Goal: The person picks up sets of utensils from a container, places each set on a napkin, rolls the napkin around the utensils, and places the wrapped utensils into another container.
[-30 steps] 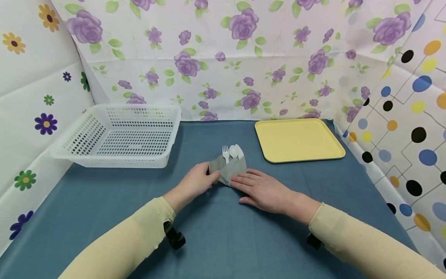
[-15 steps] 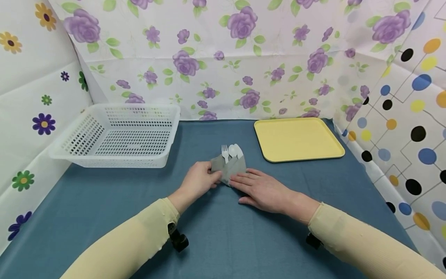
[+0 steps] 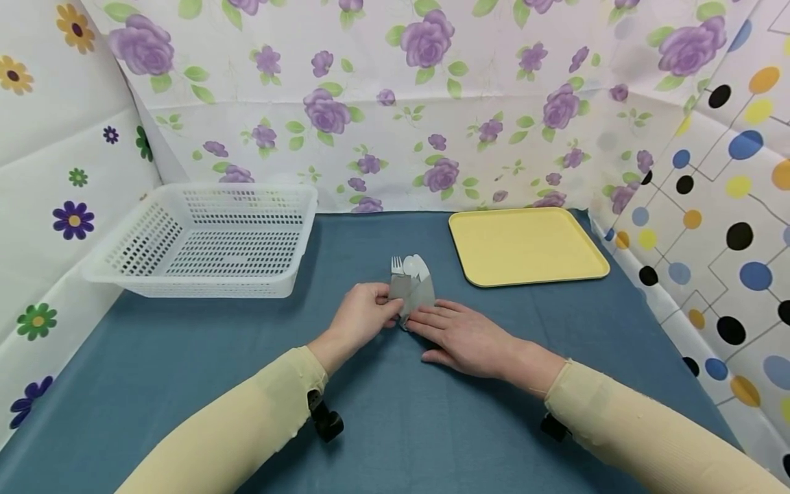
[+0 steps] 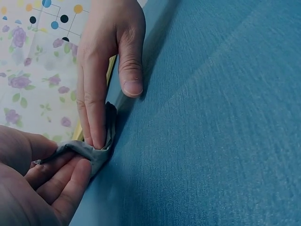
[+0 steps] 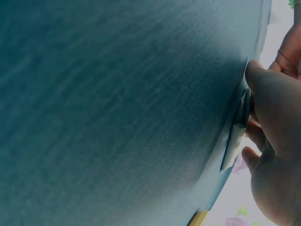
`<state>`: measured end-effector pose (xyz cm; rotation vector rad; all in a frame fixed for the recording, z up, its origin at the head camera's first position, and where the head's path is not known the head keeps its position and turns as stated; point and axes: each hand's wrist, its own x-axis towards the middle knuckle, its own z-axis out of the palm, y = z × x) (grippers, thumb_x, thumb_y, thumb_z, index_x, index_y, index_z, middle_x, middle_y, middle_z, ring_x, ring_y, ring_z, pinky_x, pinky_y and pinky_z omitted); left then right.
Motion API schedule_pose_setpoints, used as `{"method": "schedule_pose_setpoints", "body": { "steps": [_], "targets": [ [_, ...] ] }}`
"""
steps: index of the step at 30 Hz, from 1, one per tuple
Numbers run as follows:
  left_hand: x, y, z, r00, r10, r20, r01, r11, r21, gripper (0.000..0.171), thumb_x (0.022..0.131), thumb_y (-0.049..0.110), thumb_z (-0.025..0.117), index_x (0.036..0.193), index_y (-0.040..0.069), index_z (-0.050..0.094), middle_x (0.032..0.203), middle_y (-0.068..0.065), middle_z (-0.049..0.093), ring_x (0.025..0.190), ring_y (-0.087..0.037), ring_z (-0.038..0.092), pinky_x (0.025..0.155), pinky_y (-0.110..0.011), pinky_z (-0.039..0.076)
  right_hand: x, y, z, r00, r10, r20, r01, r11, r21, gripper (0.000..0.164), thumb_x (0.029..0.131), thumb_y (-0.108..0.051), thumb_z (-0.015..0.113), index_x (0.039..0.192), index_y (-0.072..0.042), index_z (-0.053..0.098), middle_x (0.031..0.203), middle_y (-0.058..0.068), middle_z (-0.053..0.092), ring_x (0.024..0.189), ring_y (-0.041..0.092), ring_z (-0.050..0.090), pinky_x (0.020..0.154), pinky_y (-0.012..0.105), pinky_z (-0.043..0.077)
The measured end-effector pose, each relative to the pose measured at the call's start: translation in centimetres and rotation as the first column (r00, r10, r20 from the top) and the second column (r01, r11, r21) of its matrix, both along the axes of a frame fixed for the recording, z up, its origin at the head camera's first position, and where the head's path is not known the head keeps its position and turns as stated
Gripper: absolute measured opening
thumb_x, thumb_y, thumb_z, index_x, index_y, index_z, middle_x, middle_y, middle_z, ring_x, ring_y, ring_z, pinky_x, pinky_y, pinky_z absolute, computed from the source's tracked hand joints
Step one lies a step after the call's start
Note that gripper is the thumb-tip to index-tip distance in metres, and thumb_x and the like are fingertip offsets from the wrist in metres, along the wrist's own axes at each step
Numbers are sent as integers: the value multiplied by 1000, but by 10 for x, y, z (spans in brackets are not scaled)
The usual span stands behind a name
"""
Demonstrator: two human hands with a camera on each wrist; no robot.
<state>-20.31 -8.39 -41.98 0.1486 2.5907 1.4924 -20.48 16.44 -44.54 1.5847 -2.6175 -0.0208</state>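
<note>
In the head view, a grey napkin [image 3: 422, 295] is wrapped around white cutlery at the middle of the table. A fork [image 3: 397, 265], a spoon [image 3: 410, 265] and a third white piece [image 3: 422, 266], which looks like a knife, stick out of its top. My left hand [image 3: 363, 314] pinches the napkin's left flap between thumb and fingers, folded over towards the middle. With fingers straight, my right hand [image 3: 465, 337] presses on the napkin's lower right part. The left wrist view shows the pinched napkin edge [image 4: 82, 147] lifted beside the right fingertips. The cutlery's lower ends are hidden.
A white perforated basket [image 3: 210, 285] stands at the back left. At the back right lies a yellow tray [image 3: 527, 247]. Blue cloth [image 3: 395, 425] covers the table, and patterned sheets [image 3: 370, 68] hang around the back and sides.
My left hand has moved right, folding the napkin's left flap over the front of the cutlery and covering the fork's lower part. My right hand stays in place on the napkin.
</note>
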Motion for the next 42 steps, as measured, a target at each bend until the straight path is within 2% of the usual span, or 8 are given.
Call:
{"method": "schedule_pose_setpoints", "body": {
  "steps": [7,12,20,26,32,37,40,42],
  "targets": [
    [-1,0,-3,999,1,33,-3,999,44,19,111,18,71,123,6,81,105,-6,83,91,-22,81,84,-40,67,-2,1,-3,999,-15,44,17,999,-45,60,114,-45,63,164,-12,54,166,13,48,152,29,50,129,48,39],
    [-1,-1,-4,1000,-7,27,6,999,40,15,111,18,71,113,7,81,102,-5,83,92,-23,81,84,-41,66,-4,3,-4,996,-15,89,25,994,-111,58,114,-39,66,161,-7,55,162,12,51,148,29,53,126,46,44],
    [-1,-1,-3,999,-11,42,10,1000,27,18,111,18,71,120,7,81,103,-4,83,92,-22,80,84,-41,66,1,9,-2,1000,6,27,-4,997,-79,58,114,-39,65,163,-9,56,165,11,54,154,28,50,129,50,37],
    [-3,0,-3,999,-21,27,21,1000,18,16,110,18,71,114,8,82,98,-3,83,91,-21,80,81,-39,65,5,16,-4,1000,-10,26,12,997,-72,60,114,-39,66,165,-10,53,169,8,50,154,27,50,130,50,37],
    [-5,1,-2,999,-47,-11,47,998,-31,20,111,21,69,97,10,79,83,-8,79,68,-16,64,60,-32,48,3,16,-5,1000,-8,10,9,997,-75,56,114,-37,66,162,-10,56,162,11,55,150,28,52,131,48,36],
    [-4,3,-1,998,-57,-38,55,997,-61,23,111,22,69,92,11,76,69,-14,68,54,-15,49,53,-30,37,0,15,-1,1000,8,31,-4,994,-109,54,113,-32,68,160,-7,58,160,11,59,151,26,52,133,49,32],
    [-3,4,-1,997,-68,-46,65,995,-75,24,112,23,68,93,9,73,67,-12,65,55,-18,51,55,-32,40,-1,16,0,999,16,37,-11,993,-117,53,113,-32,68,159,-6,60,160,11,60,151,25,53,133,51,32],
    [-3,4,-1,997,-71,-37,68,995,-73,21,112,26,69,102,10,77,78,-6,73,67,-16,63,62,-33,50,-1,18,0,999,9,41,-5,994,-113,53,113,-33,68,159,-7,60,160,11,60,152,25,53,132,52,32]
  ]
}}
